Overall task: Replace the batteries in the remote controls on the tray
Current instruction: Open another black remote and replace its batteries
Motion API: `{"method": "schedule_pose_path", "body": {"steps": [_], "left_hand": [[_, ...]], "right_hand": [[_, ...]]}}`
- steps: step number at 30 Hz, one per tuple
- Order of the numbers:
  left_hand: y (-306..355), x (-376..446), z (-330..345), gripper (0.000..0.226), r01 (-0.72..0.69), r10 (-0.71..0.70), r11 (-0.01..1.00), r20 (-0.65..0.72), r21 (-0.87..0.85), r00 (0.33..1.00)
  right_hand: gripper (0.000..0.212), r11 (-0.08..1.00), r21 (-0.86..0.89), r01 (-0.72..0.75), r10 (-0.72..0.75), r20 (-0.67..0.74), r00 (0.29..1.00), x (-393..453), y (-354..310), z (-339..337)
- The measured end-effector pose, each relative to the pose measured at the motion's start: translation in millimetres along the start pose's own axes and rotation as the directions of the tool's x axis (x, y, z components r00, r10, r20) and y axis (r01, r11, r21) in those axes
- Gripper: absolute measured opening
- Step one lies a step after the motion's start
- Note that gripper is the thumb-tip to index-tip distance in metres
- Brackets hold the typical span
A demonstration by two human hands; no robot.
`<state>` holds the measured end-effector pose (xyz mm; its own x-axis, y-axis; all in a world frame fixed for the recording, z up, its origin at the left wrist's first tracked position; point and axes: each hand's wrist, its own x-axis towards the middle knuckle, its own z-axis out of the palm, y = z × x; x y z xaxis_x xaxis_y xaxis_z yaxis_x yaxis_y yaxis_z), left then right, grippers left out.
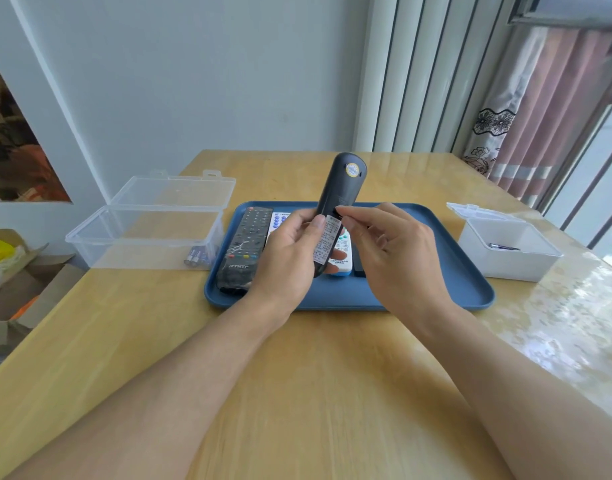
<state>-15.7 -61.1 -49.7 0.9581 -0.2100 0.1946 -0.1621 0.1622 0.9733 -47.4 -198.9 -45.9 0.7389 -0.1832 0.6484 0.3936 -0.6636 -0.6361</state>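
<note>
Remote control (335, 202), dark and turned back-side up, is lifted above the blue tray (436, 271), gripped around its lower half by the left hand (287, 251) so the right hand (387, 244) can set curled fingertips on the battery cover, apparently to open it.

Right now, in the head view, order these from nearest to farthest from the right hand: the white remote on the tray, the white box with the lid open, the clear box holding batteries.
Measured from the right hand:
1. White remote, on the tray just left of the hand, partly hidden by it.
2. White box, at the table's right edge.
3. Clear box, far left, beyond the tray.
</note>
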Motion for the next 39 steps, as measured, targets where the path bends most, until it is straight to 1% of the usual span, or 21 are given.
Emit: {"method": "schedule_pose_path", "body": {"steps": [2, 6, 7, 10, 13, 16, 18, 23, 27, 30, 33, 36, 37, 39], "left_hand": [[0, 0, 0, 0.024, 0.006, -0.005, 1.0, -0.009, 0.014, 1.0], [-1, 0, -1, 0.022, 0.01, -0.009, 0.999, -0.013, 0.039, 1.0], [-1, 0, -1, 0.021, 0.022, -0.022, 0.999, -0.008, 0.033, 1.0], [0, 0, -1, 0.022, 0.077, -0.077, 0.997, -0.013, -0.027, 0.997], [2, 2, -2, 0.028, 0.117, -0.121, 0.989, -0.036, -0.094, 0.992], [1, 4, -2, 0.027, 0.113, -0.119, 0.99, -0.065, -0.082, 0.991], [0, 3, -1, 0.027, 0.121, -0.126, 0.99, -0.065, -0.071, 0.99], [-1, 2, -1, 0.026, 0.12, -0.124, 0.992, -0.074, -0.049, 0.99], [1, 2, -2, 0.028, 0.128, -0.131, 0.99, -0.061, -0.053, 0.989], [-2, 3, -1, 0.027, 0.134, -0.135, 0.991, -0.071, -0.015, 0.988], [-2, 2, -1, 0.028, 0.16, -0.163, 0.986, -0.088, -0.045, 0.983], [-2, 3, 0, 0.03, 0.163, -0.172, 0.983, -0.105, -0.089, 0.979], [0, 3, -1, 0.03, 0.158, -0.173, 0.98, -0.121, -0.121, 0.977], [3, 5, -3, 0.031, 0.14, -0.169, 0.973, -0.154, -0.183, 0.974]], "right_hand": [[0.016, 1.0, 0.006, -0.023, 0.022, 0.029, 0.999, 2, -1, -2], [0.005, 0.983, 0.111, -0.148, 0.131, 0.149, 0.98, 5, -6, -6], [0.006, 0.978, 0.127, -0.164, 0.143, 0.16, 0.977, 6, -6, -7], [0.016, 0.966, 0.174, -0.19, 0.153, 0.207, 0.966, 6, -7, -9], [0.015, 0.947, 0.243, -0.208, 0.131, 0.297, 0.946, 5, -9, -10], [0.019, 0.932, 0.278, -0.232, 0.139, 0.315, 0.939, 5, -10, -11], [0.022, 0.937, 0.252, -0.243, 0.165, 0.294, 0.941, 6, -8, -9], [0.035, 0.951, 0.105, -0.291, 0.257, 0.255, 0.932, 6, 1, -4], [0.03, 0.947, 0.059, -0.317, 0.293, 0.257, 0.921, 8, 5, -5], [0.032, 0.944, 0.07, -0.322, 0.297, 0.241, 0.924, 9, 4, -8], [0.034, 0.935, 0.093, -0.341, 0.301, 0.3, 0.905, 8, 1, -8], [0.032, 0.886, 0.167, -0.432, 0.344, 0.387, 0.855, 7, -1, -8], [0.03, 0.88, 0.153, -0.45, 0.358, 0.409, 0.839, 9, 1, -11], [0.023, 0.896, 0.042, -0.442, 0.384, 0.425, 0.82, 14, 5, -19]]}}
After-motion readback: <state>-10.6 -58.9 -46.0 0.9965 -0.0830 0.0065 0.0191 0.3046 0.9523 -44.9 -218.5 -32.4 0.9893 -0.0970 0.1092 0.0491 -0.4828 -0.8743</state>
